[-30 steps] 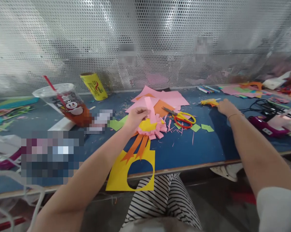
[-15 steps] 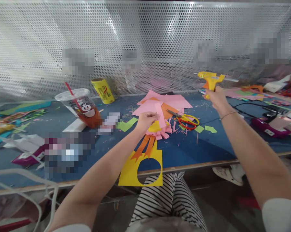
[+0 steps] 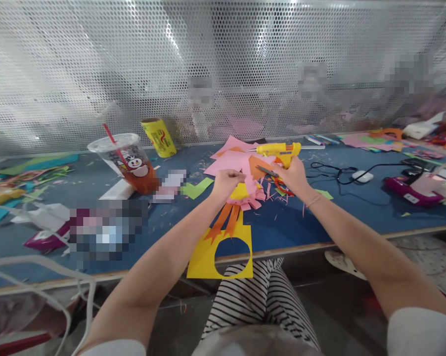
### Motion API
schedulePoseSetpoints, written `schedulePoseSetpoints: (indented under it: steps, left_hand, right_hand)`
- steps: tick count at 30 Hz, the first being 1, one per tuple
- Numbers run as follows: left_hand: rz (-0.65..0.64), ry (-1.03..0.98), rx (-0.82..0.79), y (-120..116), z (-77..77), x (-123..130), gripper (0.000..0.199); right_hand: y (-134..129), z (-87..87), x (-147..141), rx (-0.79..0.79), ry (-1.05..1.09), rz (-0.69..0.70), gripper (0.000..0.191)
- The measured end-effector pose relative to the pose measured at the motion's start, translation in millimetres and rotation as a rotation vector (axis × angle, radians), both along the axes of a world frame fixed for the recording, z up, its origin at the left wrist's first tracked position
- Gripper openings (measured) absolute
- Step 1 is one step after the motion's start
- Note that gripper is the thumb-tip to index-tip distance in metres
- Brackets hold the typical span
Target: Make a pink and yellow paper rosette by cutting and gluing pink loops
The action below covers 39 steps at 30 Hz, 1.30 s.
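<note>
My left hand (image 3: 228,182) pinches a pink paper strip (image 3: 249,179) above a round yellow piece (image 3: 241,191) edged with pink fringe (image 3: 249,201). Orange ribbon tails (image 3: 226,221) hang from it over a yellow sheet (image 3: 204,257) with a round hole, which juts past the table's front edge. In my right hand (image 3: 292,174) is a yellow glue gun (image 3: 277,149), its nozzle pointing left over the pink paper sheets (image 3: 226,160). Scissors (image 3: 267,171) with red and yellow handles lie beneath my right hand, partly hidden by it.
A lidded cup (image 3: 134,165) with a red straw and a yellow canister (image 3: 159,138) stand to the left. Green scraps (image 3: 197,189) lie nearby. Black cables (image 3: 334,170) and a purple tool (image 3: 412,192) are at right. A perforated metal screen (image 3: 238,64) rises behind the table.
My right hand has brought the glue gun left and down, from the right side to just beside the pink strip. My left hand still pinches the strip in nearly the same place.
</note>
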State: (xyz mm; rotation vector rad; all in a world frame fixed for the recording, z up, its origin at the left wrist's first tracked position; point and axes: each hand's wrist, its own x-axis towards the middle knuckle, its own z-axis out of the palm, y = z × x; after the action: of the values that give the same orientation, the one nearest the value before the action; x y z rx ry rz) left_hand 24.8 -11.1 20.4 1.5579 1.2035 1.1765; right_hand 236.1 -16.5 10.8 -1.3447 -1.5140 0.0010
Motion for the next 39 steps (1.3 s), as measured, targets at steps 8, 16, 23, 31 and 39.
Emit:
schedulePoseSetpoints:
  steps: [8, 16, 23, 31, 39]
  left_hand:
    - [0.019, 0.008, 0.027, 2, -2.5, -3, 0.017]
    - [0.112, -0.068, 0.07, 9, -5.4, -9, 0.018]
    - [0.158, -0.101, 0.116, 12, -1.8, -14, 0.017]
    - [0.141, -0.097, 0.11, 11, -1.7, -12, 0.017]
    - [0.155, -0.107, 0.101, 10, 1.2, -12, 0.016]
  right_hand:
    - [-6, -0.9, 0, -0.028, -0.149, -0.028, 0.039]
    - [-12, 3.3, 3, -0.093, -0.32, -0.137, 0.036]
    - [-13, 3.8, 5, -0.132, -0.493, -0.171, 0.034]
    - [-10, -1.2, 5, -0.113, -0.563, -0.167, 0.032]
    - [-10, -0.2, 5, -0.13, -0.596, -0.168, 0.029]
